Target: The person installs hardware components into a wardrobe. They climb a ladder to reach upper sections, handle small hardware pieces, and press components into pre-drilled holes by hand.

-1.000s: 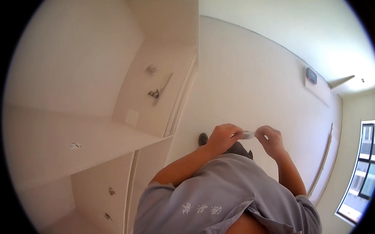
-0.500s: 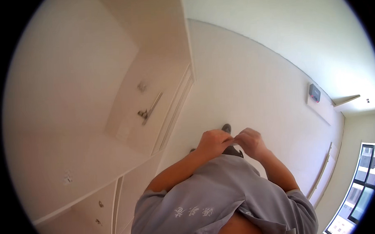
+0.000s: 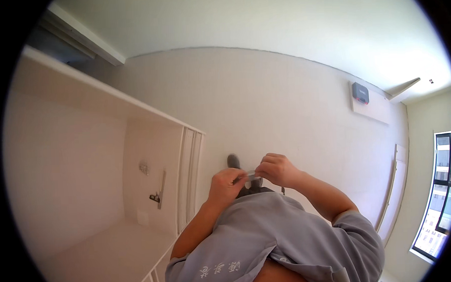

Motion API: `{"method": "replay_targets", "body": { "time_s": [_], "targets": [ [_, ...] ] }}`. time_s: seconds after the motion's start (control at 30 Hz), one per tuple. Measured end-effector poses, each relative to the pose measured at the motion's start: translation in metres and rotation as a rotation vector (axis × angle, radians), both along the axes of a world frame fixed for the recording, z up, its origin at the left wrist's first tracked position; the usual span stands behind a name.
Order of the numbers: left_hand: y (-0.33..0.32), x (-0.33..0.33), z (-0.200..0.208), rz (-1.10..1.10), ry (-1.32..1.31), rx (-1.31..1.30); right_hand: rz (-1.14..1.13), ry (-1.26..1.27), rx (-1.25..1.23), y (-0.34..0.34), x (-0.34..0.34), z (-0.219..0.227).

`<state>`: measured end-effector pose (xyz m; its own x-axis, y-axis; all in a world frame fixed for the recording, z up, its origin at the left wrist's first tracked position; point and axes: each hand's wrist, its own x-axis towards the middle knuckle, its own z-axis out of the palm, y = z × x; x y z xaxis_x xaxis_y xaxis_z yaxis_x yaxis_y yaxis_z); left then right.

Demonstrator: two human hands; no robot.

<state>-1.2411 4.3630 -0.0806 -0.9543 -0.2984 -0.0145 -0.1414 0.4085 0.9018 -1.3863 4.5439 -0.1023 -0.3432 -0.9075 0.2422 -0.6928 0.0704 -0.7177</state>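
My left hand [image 3: 227, 185] and my right hand [image 3: 277, 169] are close together in front of my waist, fingers pinched. Between them spans a small, pale, see-through piece [image 3: 250, 173] that looks like a strip or little plastic bag; its exact kind is too small to tell. Both hands seem to grip it, one at each end. Below it show my dark trousers and one dark shoe [image 3: 233, 161].
To my left stands an open white cabinet [image 3: 165, 118]. Inside lie a metal bar with a dark fitting [image 3: 155, 197] and a small clear packet [image 3: 144, 167]. A grey tool case [image 3: 360, 93] sits on a white board at right; long panels [image 3: 388, 190] lie near the window [image 3: 434, 203].
The view has turned and shifted along the cabinet, whose top edge and the far wall show more. My hands have moved slightly apart, and the pale piece between them now shows.
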Motion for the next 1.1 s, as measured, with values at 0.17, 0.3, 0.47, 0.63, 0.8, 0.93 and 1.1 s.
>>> {"method": "replay_targets", "body": {
  "time_s": [0.17,0.3,0.47,0.63,0.8,0.93,1.1],
  "targets": [
    [-0.050,-0.094,-0.021,-0.082,0.128,-0.072,-0.095,-0.007,-0.014,-0.039,-0.082,-0.001],
    [-0.114,-0.199,-0.036,-0.147,0.193,-0.082,-0.281,-0.022,0.029,-0.084,-0.167,-0.006],
    [-0.206,-0.345,-0.027,-0.386,0.134,-0.162,-0.467,0.091,0.109,-0.157,-0.269,0.003],
    [-0.288,-0.450,-0.043,-0.461,0.254,-0.459,-0.408,0.136,0.071,-0.260,-0.367,0.002],
    [-0.416,-0.506,-0.076,-0.285,0.228,-0.467,-0.273,-0.158,0.089,-0.413,-0.471,-0.012],
    [-0.513,-0.515,-0.066,-0.027,0.073,-0.388,0.087,-0.132,0.013,-0.536,-0.536,-0.038],
    [-0.625,-0.513,-0.020,0.350,0.003,-0.316,0.370,-0.063,0.003,-0.698,-0.595,0.011]
  ]
}}
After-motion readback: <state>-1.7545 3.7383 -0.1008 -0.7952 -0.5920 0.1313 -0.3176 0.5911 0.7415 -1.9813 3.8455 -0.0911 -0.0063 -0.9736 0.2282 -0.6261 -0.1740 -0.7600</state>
